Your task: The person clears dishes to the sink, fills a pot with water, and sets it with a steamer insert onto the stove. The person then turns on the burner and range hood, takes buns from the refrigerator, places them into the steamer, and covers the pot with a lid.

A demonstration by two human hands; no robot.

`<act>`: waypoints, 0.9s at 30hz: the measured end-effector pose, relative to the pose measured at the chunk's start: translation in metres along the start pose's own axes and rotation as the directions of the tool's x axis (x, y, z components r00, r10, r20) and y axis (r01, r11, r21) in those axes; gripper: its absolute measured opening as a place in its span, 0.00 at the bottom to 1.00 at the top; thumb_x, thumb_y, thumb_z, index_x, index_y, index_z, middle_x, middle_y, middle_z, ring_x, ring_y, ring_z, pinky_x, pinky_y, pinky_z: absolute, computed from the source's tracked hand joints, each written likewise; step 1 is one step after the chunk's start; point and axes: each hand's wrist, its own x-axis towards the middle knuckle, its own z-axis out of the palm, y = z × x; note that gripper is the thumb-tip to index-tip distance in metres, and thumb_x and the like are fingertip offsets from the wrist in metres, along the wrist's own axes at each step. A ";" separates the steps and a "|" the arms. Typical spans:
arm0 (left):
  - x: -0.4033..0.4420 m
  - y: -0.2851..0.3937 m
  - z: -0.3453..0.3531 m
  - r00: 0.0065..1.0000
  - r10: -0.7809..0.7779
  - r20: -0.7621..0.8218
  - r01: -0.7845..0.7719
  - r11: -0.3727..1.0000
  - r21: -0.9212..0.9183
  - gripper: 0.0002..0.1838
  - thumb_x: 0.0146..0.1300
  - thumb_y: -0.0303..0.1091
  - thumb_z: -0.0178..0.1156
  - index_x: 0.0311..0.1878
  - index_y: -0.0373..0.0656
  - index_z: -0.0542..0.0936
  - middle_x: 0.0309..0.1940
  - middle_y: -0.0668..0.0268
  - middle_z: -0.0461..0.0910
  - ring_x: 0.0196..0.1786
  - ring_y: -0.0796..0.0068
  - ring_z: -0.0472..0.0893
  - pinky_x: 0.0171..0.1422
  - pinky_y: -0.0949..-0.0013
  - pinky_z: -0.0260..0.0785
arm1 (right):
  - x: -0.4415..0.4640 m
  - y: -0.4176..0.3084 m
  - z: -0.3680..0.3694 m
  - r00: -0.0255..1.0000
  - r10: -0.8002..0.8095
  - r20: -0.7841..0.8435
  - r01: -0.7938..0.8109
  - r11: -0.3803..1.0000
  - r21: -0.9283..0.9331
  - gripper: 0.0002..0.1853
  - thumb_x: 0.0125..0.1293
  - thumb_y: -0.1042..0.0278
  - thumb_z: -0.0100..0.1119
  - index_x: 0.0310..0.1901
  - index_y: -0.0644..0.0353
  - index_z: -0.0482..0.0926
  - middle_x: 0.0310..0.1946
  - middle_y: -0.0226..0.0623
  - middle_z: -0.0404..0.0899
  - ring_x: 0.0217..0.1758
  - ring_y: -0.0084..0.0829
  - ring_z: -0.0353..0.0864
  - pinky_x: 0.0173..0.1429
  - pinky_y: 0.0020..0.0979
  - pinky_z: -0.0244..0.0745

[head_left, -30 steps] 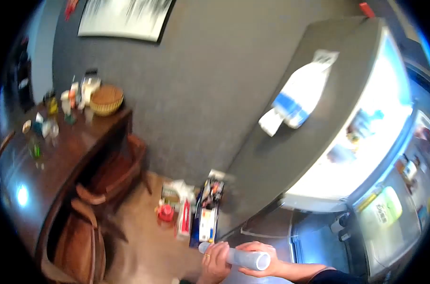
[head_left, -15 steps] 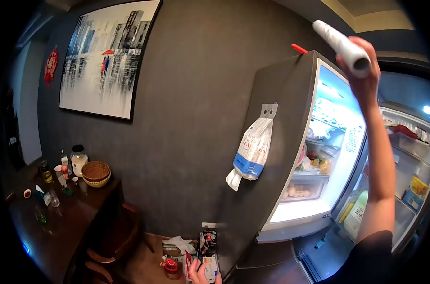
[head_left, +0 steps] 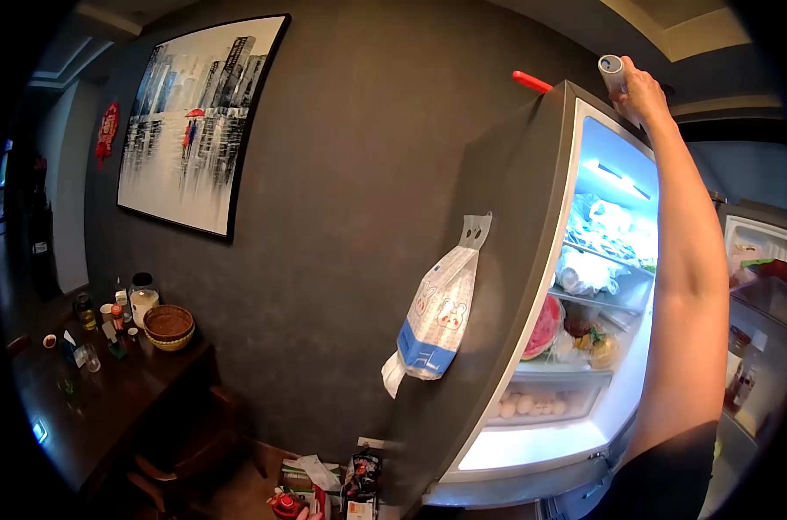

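Observation:
My right hand [head_left: 643, 97] is closed around a white roll of plastic film [head_left: 616, 80] above the top of the refrigerator [head_left: 519, 286]. One round, hollow end of the roll faces me; the rest is hidden behind my fingers. A red object [head_left: 532, 81] sticks out over the refrigerator's top edge, left of the roll. Only the fingertips of my left hand [head_left: 308, 514] show at the bottom edge, by a red-capped container [head_left: 287, 504]; what they do is hidden.
The refrigerator door [head_left: 762, 303] stands open at right. Inside are bagged food, a cut watermelon [head_left: 545, 328] and a drawer of eggs [head_left: 532, 405]. A tissue pack [head_left: 437, 316] hangs on its side. At left, a dark table [head_left: 124, 399] holds a basket [head_left: 169, 325] and jars.
My right hand has carried the roll back over the refrigerator's top, and the roll now points end-on toward me. My left hand has dropped mostly out of view. The view has shifted closer to the refrigerator.

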 end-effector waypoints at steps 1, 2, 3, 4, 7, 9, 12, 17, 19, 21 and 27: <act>-0.003 -0.002 0.008 1.000 -0.024 0.006 0.024 0.999 -0.042 0.27 0.54 0.22 0.57 0.58 0.32 0.62 0.62 0.50 0.52 0.62 0.54 0.64 0.64 0.62 0.62 | 0.003 0.005 0.011 0.999 -0.029 0.023 0.029 1.000 -0.007 0.21 0.50 0.71 0.63 0.46 0.54 0.66 0.41 0.49 0.79 0.49 0.50 0.76 0.49 0.44 0.72; -0.004 0.000 0.014 0.999 -0.049 0.013 0.050 0.995 -0.082 0.27 0.54 0.22 0.57 0.58 0.32 0.62 0.63 0.50 0.52 0.63 0.55 0.64 0.64 0.63 0.62 | 0.005 0.009 0.021 0.997 -0.059 0.048 0.059 0.998 -0.012 0.21 0.50 0.73 0.62 0.46 0.54 0.67 0.42 0.48 0.79 0.49 0.50 0.76 0.49 0.43 0.72; -0.004 0.003 0.018 0.999 -0.052 0.006 0.052 0.997 -0.048 0.27 0.54 0.21 0.56 0.58 0.32 0.62 0.63 0.50 0.51 0.62 0.55 0.64 0.64 0.63 0.62 | 0.010 0.015 0.032 0.997 -0.063 0.047 0.063 0.998 -0.002 0.21 0.50 0.73 0.62 0.46 0.54 0.67 0.42 0.48 0.79 0.49 0.50 0.76 0.49 0.43 0.72; -0.003 0.006 0.022 0.998 -0.058 -0.003 0.058 0.997 -0.044 0.27 0.54 0.21 0.56 0.58 0.32 0.62 0.63 0.50 0.51 0.62 0.55 0.64 0.64 0.63 0.62 | 0.019 0.023 0.044 0.992 -0.087 0.091 0.076 0.990 0.122 0.23 0.47 0.78 0.60 0.47 0.54 0.68 0.42 0.49 0.78 0.48 0.49 0.76 0.49 0.42 0.72; 0.001 0.015 0.025 0.996 -0.083 -0.032 0.085 0.995 0.061 0.26 0.54 0.21 0.56 0.57 0.33 0.63 0.62 0.50 0.53 0.62 0.54 0.64 0.63 0.63 0.62 | 0.033 0.030 0.058 0.975 -0.149 0.165 0.102 0.959 0.263 0.24 0.45 0.86 0.57 0.47 0.58 0.73 0.39 0.46 0.79 0.43 0.39 0.80 0.45 0.35 0.72; 0.006 0.025 0.025 0.989 -0.132 -0.068 0.140 0.982 0.127 0.24 0.54 0.21 0.56 0.56 0.34 0.65 0.61 0.49 0.55 0.61 0.53 0.64 0.62 0.63 0.63 | 0.038 0.030 0.061 0.968 -0.139 0.208 0.068 0.946 0.317 0.22 0.45 0.85 0.58 0.46 0.60 0.74 0.38 0.44 0.80 0.42 0.37 0.80 0.44 0.34 0.72; 0.007 0.028 0.032 0.987 -0.124 -0.105 0.139 0.978 0.155 0.24 0.54 0.22 0.57 0.56 0.34 0.66 0.59 0.49 0.57 0.61 0.51 0.65 0.61 0.62 0.63 | 0.055 0.042 0.081 0.960 -0.091 0.266 -0.011 0.933 0.361 0.18 0.44 0.78 0.62 0.41 0.64 0.78 0.34 0.41 0.81 0.38 0.32 0.79 0.41 0.31 0.72; -0.004 0.024 0.039 0.990 -0.135 -0.049 0.141 0.974 0.176 0.25 0.54 0.25 0.59 0.56 0.35 0.66 0.59 0.47 0.60 0.58 0.49 0.66 0.59 0.61 0.64 | 0.040 0.030 0.071 0.816 -0.064 0.575 -0.218 0.887 0.408 0.20 0.55 0.54 0.58 0.42 0.61 0.83 0.41 0.41 0.81 0.44 0.36 0.78 0.52 0.34 0.70; -0.008 0.024 0.043 0.997 -0.065 -0.052 0.074 0.981 0.182 0.25 0.54 0.26 0.59 0.56 0.35 0.66 0.59 0.48 0.60 0.58 0.49 0.66 0.58 0.62 0.64 | 0.033 0.028 0.067 0.821 0.048 0.568 -0.318 0.866 0.386 0.22 0.58 0.49 0.55 0.43 0.61 0.82 0.40 0.42 0.82 0.43 0.37 0.79 0.53 0.35 0.69; -0.009 0.029 0.043 0.998 -0.045 -0.045 0.054 0.977 0.205 0.25 0.54 0.26 0.59 0.56 0.35 0.66 0.59 0.49 0.60 0.55 0.52 0.69 0.55 0.63 0.66 | 0.032 0.037 0.077 0.872 -0.002 0.490 -0.276 0.824 0.495 0.27 0.62 0.42 0.48 0.39 0.62 0.83 0.36 0.43 0.82 0.41 0.37 0.79 0.52 0.36 0.69; -0.025 -0.004 0.050 0.996 -0.055 0.068 0.042 0.984 0.174 0.24 0.54 0.25 0.59 0.55 0.35 0.66 0.58 0.53 0.61 0.35 0.66 0.75 0.39 0.69 0.72 | 0.043 0.065 0.063 0.994 -0.038 0.107 -0.013 0.897 0.441 0.21 0.62 0.48 0.51 0.33 0.60 0.81 0.27 0.36 0.80 0.32 0.30 0.77 0.40 0.32 0.70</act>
